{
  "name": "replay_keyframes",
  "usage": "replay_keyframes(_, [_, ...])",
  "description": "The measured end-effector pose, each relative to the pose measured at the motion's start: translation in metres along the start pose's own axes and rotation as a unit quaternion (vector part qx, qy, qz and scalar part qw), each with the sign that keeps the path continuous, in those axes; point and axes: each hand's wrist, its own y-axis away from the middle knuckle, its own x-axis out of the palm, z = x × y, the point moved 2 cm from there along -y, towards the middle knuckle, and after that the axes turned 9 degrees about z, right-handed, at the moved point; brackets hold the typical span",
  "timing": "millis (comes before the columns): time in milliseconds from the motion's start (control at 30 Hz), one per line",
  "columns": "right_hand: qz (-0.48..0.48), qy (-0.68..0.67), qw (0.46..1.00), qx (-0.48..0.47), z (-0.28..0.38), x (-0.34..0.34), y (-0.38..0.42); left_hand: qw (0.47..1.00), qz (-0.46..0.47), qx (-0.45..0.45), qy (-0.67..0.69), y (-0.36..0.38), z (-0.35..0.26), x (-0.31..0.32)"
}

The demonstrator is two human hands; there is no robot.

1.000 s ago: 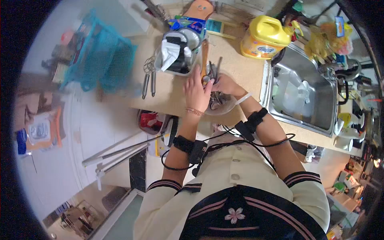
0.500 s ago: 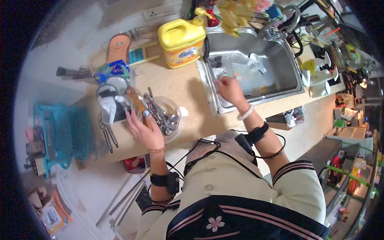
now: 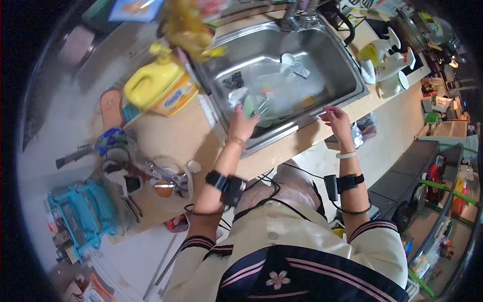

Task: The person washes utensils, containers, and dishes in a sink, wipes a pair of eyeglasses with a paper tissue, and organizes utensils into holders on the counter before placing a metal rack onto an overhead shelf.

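My left hand (image 3: 242,126) reaches over the near left part of the metal sink (image 3: 358,89), its fingers closed on a light green utensil (image 3: 250,106) with thin metal prongs or edges. Just past it in the basin lie a crumpled silvery wrapper (image 3: 238,95) and a dark mesh scrubber (image 3: 233,79). My right hand (image 3: 336,122) hovers at the sink's front rim toward the right, fingers loosely apart and nothing in them. Deeper in the basin are a white round cup or spoon (image 3: 288,59) and a small silvery packet (image 3: 301,70).
A yellow detergent jug (image 3: 156,83) stands left of the sink. Nearer me on the counter, a clear container (image 3: 187,176) holds several metal utensils. A blue basket (image 3: 83,211) is at far left; spray bottles (image 3: 395,65) stand right of the sink.
My left hand has moved from the utensil container to the sink, where it holds the green utensil. My right hand has shifted right along the front rim. The view has turned toward the sink.
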Motion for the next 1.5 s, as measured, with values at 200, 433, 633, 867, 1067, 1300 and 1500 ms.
replay_keyframes(200, [0.025,-0.061,0.998,-0.023,-0.007,-0.081,-0.032,0.989,0.066,-0.132,-0.005,-0.139,0.089,0.066])
replay_keyframes(433, [0.088,-0.087,0.992,-0.004,-0.037,-0.142,-0.098,0.970,-0.100,-0.181,-0.127,-0.161,0.110,0.102])
replay_keyframes(633, [0.138,-0.006,0.990,-0.016,-0.050,-0.148,-0.165,0.952,-0.137,-0.026,-0.272,-0.122,-0.058,0.090])
replay_keyframes(867, [0.145,0.385,0.908,-0.078,-0.031,-0.117,-0.253,0.822,-0.231,0.068,-0.516,-0.090,-0.107,0.080])
replay_keyframes(1067, [0.352,0.439,0.819,-0.109,-0.041,-0.042,-0.298,0.805,-0.249,0.053,-0.535,-0.073,-0.113,0.056])
replay_keyframes(1300, [0.527,0.519,0.668,-0.081,-0.099,0.035,-0.286,0.888,-0.304,0.038,-0.343,-0.066,-0.080,0.045])
replay_keyframes(1500, [0.570,0.592,0.557,-0.123,-0.113,0.064,-0.259,0.931,-0.320,-0.061,-0.165,-0.068,-0.038,0.045])
